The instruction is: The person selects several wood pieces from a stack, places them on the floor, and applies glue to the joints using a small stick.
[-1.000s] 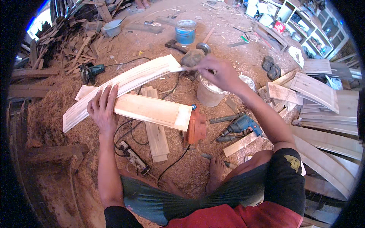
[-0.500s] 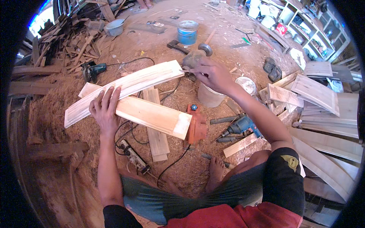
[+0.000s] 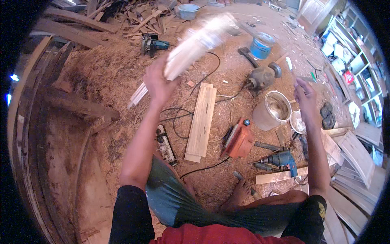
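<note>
Woodworking shop; sawdust floor (image 3: 101, 81); drill (image 3: 282, 159); planks (image 3: 201, 122).

We see our left hand (image 3: 156, 81) gripping a pale curved plank (image 3: 191, 44), raised and blurred above the sawdust floor (image 3: 109, 77). Our right hand (image 3: 305, 95) hangs open, empty, just right of a metal bucket (image 3: 273, 110).

Packages few, screens and signs none. Blue tin (image 3: 261, 45) with pale lid, cylindrical, standing on the sawdust floor at upper right — paper label not readable. On the white shelves (image 3: 352, 61) at far right, small boxes and a red packet (image 3: 348, 76) — too small to tell more.
</note>
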{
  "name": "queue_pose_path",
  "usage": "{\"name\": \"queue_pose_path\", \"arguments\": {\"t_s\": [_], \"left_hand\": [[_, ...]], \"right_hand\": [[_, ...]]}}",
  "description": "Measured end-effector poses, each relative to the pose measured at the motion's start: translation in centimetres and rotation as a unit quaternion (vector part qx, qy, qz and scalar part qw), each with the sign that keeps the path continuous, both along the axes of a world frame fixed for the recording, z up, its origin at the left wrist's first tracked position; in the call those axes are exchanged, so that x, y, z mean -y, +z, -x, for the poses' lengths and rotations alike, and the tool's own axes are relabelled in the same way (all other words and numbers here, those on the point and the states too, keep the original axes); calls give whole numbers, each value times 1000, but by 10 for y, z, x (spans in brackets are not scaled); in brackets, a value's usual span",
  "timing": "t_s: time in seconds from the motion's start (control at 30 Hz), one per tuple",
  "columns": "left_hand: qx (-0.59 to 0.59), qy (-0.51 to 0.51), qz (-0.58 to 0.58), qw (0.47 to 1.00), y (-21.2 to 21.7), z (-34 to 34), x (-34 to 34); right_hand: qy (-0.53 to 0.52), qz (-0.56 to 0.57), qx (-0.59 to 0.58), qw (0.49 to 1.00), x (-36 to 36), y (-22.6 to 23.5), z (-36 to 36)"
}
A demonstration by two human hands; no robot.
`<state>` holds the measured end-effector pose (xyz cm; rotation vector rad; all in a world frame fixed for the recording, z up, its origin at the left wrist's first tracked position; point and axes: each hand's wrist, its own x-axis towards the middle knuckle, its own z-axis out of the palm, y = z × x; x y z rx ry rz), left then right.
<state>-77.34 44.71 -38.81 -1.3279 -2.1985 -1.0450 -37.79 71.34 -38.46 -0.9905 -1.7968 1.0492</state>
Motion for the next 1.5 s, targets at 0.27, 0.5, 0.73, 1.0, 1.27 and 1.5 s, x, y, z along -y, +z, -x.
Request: {"name": "queue_pose_path", "arguments": {"t_s": [0.27,0.5,0.73,1.0,1.27,1.5], "left_hand": [[659,-233,-334,632,-5,21,3],[664,-508,-394,383,-26,39,5],[640,-628,-406,175,-43,117,21],[614,-542,-310,483,-36,36,-7],[678,-230,-276,641,-40,-55,-67],[603,-194,-238,736,-40,-85,-69]], "right_hand": [[125,5,61,990,35,-11,60],[155,144,3,977,26,-36,77],[157,111,92,977,16,-58,58],[298,89,44,949,77,3,123],[255,116,53,959,87,-3,182],[239,88,-34,966,98,-18,168]]}}
